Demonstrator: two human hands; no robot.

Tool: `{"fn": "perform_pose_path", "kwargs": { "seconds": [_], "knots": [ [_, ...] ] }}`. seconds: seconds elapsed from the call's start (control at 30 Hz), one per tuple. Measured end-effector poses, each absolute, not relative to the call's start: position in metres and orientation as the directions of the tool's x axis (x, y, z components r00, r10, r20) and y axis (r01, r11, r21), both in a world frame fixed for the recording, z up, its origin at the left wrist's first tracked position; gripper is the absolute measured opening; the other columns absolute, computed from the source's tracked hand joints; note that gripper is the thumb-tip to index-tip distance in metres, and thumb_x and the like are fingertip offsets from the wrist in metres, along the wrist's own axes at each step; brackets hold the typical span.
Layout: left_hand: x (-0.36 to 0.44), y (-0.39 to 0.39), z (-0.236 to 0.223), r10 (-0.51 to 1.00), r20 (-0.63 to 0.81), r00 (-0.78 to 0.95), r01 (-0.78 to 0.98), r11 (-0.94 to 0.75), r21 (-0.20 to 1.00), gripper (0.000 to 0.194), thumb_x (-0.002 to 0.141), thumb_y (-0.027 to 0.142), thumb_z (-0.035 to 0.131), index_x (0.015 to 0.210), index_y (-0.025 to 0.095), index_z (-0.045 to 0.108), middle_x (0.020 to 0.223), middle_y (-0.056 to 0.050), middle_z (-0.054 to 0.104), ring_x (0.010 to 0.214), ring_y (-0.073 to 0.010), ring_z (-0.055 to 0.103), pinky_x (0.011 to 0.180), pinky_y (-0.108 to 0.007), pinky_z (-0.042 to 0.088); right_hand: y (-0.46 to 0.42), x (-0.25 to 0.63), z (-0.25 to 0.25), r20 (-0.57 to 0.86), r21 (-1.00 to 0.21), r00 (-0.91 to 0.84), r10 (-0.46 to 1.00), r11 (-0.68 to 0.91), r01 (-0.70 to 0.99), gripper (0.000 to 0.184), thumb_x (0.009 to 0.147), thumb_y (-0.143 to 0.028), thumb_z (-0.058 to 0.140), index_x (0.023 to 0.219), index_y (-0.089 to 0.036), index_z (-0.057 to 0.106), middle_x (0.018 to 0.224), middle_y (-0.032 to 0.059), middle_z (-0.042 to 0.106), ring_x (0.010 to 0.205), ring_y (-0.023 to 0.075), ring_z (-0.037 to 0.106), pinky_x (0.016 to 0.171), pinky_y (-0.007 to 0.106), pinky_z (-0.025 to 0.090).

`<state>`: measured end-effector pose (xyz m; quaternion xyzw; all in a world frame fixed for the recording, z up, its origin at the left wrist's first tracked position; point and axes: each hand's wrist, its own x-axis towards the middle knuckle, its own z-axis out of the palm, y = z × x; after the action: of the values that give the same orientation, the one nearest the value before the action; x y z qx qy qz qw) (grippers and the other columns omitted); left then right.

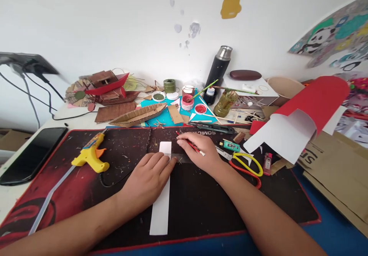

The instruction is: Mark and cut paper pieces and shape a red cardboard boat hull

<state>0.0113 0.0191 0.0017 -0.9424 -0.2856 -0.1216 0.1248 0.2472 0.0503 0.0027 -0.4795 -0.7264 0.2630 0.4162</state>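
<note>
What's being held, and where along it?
The right hand holds a slim red pencil partway along its shaft; the left hand rests on a long white paper strip.

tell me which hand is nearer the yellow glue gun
Left. The left hand rests on the white strip, right of the glue gun; the right hand, with a pencil, is farther right.

A narrow, straight-edged white paper strip (161, 217) lay flat toward seven o'clock from the view's centre, its length running from twelve to just past six. Near its far end, a clear ruler (186, 159) reached toward three o'clock. Above that, a slim red pencil (196, 148) slanted, its white end toward four o'clock.
</note>
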Motion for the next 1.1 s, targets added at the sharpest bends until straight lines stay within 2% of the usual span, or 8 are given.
{"fn": "perform_pose_path", "kwargs": {
  "seconds": [0.13, 0.23, 0.33, 0.43, 0.53, 0.7, 0.9, 1.1],
  "knots": [
    [0.01, 0.021, -0.001, 0.556, 0.327, 0.764, 0.616, -0.78, -0.111, 0.033, 0.108, 0.016, 0.051, 0.133, 0.018, 0.072, 0.115, -0.013, 0.075, 0.106, -0.0282, 0.069, 0.091, -0.042, 0.055, 0.044, 0.256, 0.01, 0.339, -0.662, -0.362, 0.868, 0.494, 0.564, 0.019, 0.11, -0.032, 0.065, 0.122, -0.023, 0.077, 0.118, 0.0098, 0.084, 0.108, 0.0263, 0.079, 0.095, 0.038, 0.058],
    [0.007, 0.032, 0.007, 0.589, 0.364, 0.722, 0.631, -0.776, 0.007, 0.029, 0.111, 0.023, 0.049, 0.127, 0.019, 0.073, 0.115, -0.012, 0.074, 0.105, -0.0264, 0.069, 0.092, -0.042, 0.057, 0.04, 0.261, 0.019, 0.291, -0.558, -0.47, 0.834, 0.546, 0.624, 0.022, 0.108, -0.031, 0.07, 0.125, -0.02, 0.076, 0.118, 0.0133, 0.082, 0.109, 0.0291, 0.076, 0.094, 0.04, 0.057],
    [0.002, 0.046, 0.028, 0.668, 0.362, 0.651, 0.665, -0.731, 0.153, 0.032, 0.114, 0.025, 0.044, 0.123, 0.018, 0.073, 0.118, -0.011, 0.073, 0.111, -0.0254, 0.068, 0.1, -0.042, 0.057, 0.039, 0.262, 0.024, 0.23, -0.496, -0.547, 0.805, 0.581, 0.645, 0.029, 0.104, -0.036, 0.076, 0.127, -0.018, 0.074, 0.115, 0.0142, 0.08, 0.108, 0.0304, 0.074, 0.092, 0.041, 0.057],
    [-0.001, 0.051, 0.042, 0.687, 0.323, 0.651, 0.662, -0.722, 0.201, 0.029, 0.114, 0.032, 0.048, 0.119, 0.017, 0.073, 0.116, -0.011, 0.074, 0.111, -0.0254, 0.068, 0.101, -0.042, 0.057, 0.038, 0.261, 0.025, 0.219, -0.457, -0.582, 0.783, 0.609, 0.648, 0.031, 0.103, -0.035, 0.079, 0.127, -0.016, 0.074, 0.115, 0.0149, 0.08, 0.11, 0.0314, 0.072, 0.094, 0.042, 0.056],
    [-0.002, 0.04, 0.035, 0.646, 0.254, 0.72, 0.624, -0.763, 0.171, 0.03, 0.113, 0.03, 0.049, 0.125, 0.018, 0.074, 0.125, -0.012, 0.075, 0.118, -0.0249, 0.068, 0.106, -0.041, 0.058, 0.036, 0.259, 0.025, 0.244, -0.454, -0.559, 0.793, 0.603, 0.656, 0.022, 0.107, -0.032, 0.073, 0.122, -0.017, 0.076, 0.11, 0.0138, 0.08, 0.105, 0.0294, 0.074, 0.091, 0.039, 0.055],
    [-0.006, 0.012, 0.001, 0.642, 0.223, 0.733, 0.659, -0.752, 0.0, 0.043, 0.113, 0.03, 0.048, 0.151, 0.02, 0.066, 0.147, -0.014, 0.072, 0.135, -0.0282, 0.067, 0.112, -0.048, 0.058, 0.035, 0.257, 0.027, 0.292, -0.498, -0.507, 0.811, 0.582, 0.643, 0.019, 0.11, -0.032, 0.066, 0.118, -0.018, 0.077, 0.109, 0.0124, 0.082, 0.1, 0.0272, 0.075, 0.087, 0.036, 0.053],
    [-0.026, 0.008, 0.003, 0.525, 0.27, 0.807, 0.56, -0.826, -0.068, 0.041, 0.115, 0.027, 0.046, 0.149, 0.021, 0.069, 0.147, -0.009, 0.074, 0.135, -0.024, 0.071, 0.112, -0.042, 0.061, 0.035, 0.258, 0.027, 0.267, -0.488, -0.51, 0.818, 0.571, 0.66, 0.016, 0.109, -0.03, 0.068, 0.112, -0.019, 0.079, 0.1, 0.0104, 0.082, 0.092, 0.0256, 0.074, 0.081, 0.034, 0.05],
    [-0.04, 0.019, 0.007, 0.465, 0.275, 0.841, 0.496, -0.867, -0.053, 0.039, 0.115, 0.024, 0.044, 0.144, 0.014, 0.069, 0.148, -0.01, 0.073, 0.141, -0.0228, 0.068, 0.116, -0.039, 0.059, 0.035, 0.257, 0.026, 0.264, -0.511, -0.516, 0.815, 0.572, 0.641, 0.016, 0.109, -0.028, 0.068, 0.114, -0.018, 0.079, 0.099, 0.0105, 0.082, 0.092, 0.0262, 0.075, 0.081, 0.035, 0.051]
  ]
}}
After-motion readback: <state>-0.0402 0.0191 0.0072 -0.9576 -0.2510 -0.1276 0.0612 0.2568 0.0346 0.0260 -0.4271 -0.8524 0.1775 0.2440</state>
